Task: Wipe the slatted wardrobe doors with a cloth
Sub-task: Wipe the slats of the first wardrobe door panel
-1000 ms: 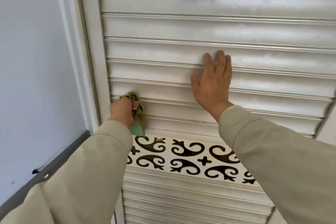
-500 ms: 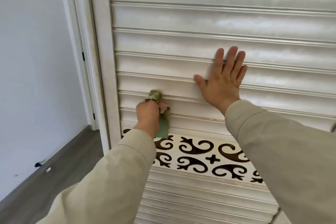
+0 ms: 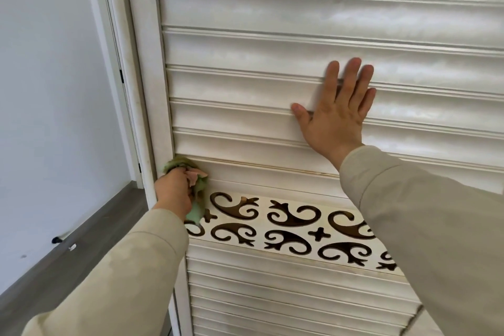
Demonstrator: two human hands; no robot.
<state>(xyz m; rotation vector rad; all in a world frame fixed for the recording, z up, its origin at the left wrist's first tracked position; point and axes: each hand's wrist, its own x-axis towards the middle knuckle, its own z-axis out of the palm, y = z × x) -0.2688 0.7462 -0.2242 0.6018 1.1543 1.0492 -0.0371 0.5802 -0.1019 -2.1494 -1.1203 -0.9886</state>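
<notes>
Cloth at the left end of a long slat, ready to go right.

The left hand [image 3: 174, 191] grips the green cloth [image 3: 196, 188] in a bunch and presses it on the door [image 3: 272, 43], right beside the frame [image 3: 141, 90]. The slats run sideways, so I think the next wipe goes right along that slat. The right hand [image 3: 338, 114] lies flat with spread fingers on higher slats, well apart from the cloth. How hard the cloth presses is hard to tell.

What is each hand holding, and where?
The left hand grips a bunched green cloth around its middle. The right hand holds nothing, pressed flat on the door slats.
</notes>
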